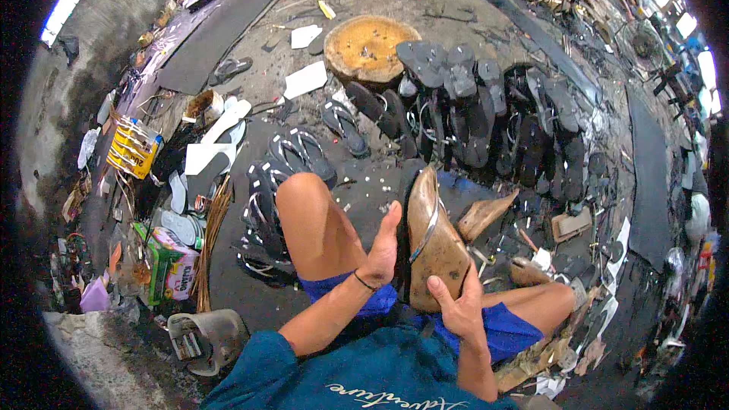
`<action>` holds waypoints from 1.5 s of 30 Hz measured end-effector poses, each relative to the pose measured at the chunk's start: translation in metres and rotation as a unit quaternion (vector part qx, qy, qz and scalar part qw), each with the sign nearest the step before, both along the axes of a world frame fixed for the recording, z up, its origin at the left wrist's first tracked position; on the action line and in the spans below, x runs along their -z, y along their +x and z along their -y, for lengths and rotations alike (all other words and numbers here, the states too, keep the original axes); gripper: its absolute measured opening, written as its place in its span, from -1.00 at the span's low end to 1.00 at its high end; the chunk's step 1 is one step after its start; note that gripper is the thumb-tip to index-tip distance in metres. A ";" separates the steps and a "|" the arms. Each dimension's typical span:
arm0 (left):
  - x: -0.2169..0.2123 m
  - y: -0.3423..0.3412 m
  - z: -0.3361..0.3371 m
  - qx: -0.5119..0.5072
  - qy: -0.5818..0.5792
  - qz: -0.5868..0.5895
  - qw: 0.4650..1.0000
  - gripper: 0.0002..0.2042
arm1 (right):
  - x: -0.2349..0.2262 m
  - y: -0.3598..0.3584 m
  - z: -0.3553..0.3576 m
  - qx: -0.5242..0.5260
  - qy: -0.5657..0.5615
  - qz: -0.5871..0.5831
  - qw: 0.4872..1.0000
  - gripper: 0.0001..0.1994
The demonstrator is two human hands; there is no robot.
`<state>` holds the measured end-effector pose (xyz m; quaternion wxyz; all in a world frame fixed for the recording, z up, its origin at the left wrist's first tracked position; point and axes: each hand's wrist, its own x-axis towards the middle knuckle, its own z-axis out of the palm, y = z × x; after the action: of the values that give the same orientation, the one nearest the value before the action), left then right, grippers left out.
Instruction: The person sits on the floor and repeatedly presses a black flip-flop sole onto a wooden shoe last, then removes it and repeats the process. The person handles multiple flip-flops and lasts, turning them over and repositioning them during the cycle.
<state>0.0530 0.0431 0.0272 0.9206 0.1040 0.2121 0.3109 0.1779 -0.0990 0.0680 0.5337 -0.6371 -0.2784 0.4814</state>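
Between my knees stands a brown wooden shoe last [440,231], toe pointing away from me. A thin silvery strap [425,234] runs over it, and a black sandal sole [411,201] lies along its left side. My right hand [460,302] grips the heel end of the last, thumb on top. Beside the sole, my left hand [382,247] is held edge-on with the fingers stretched out; whether it touches the sole I cannot tell. A second wooden last [486,215] lies just right of the first, and another wooden piece [529,272] rests by my right knee.
Many black sandals [459,110] are heaped ahead, with more [266,205] beside my left knee. A round wooden block [370,47] stands beyond. Left are a yellow box [134,149], white sheet scraps [213,156], a green-pink carton [168,262], a stick broom [213,247] and a grey container [206,340].
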 end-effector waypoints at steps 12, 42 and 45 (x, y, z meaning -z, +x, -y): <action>0.027 -0.028 -0.053 0.018 -0.125 0.233 0.964 -0.14 | 0.093 0.036 -0.051 -0.055 -0.038 0.189 0.980 -0.42; -0.017 -0.064 -0.005 0.048 0.388 -0.326 0.861 -0.51 | 0.020 0.036 -0.107 0.021 0.101 0.023 0.994 -0.63; 0.023 -0.048 -0.043 0.068 0.374 -0.423 0.822 -0.51 | 0.073 0.048 -0.188 0.013 0.103 0.072 0.992 -0.54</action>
<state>0.0052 0.0859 0.0042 0.6495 0.5756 0.4410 0.2287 0.2264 0.0893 -0.0050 0.5816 -0.6151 -0.3557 0.3962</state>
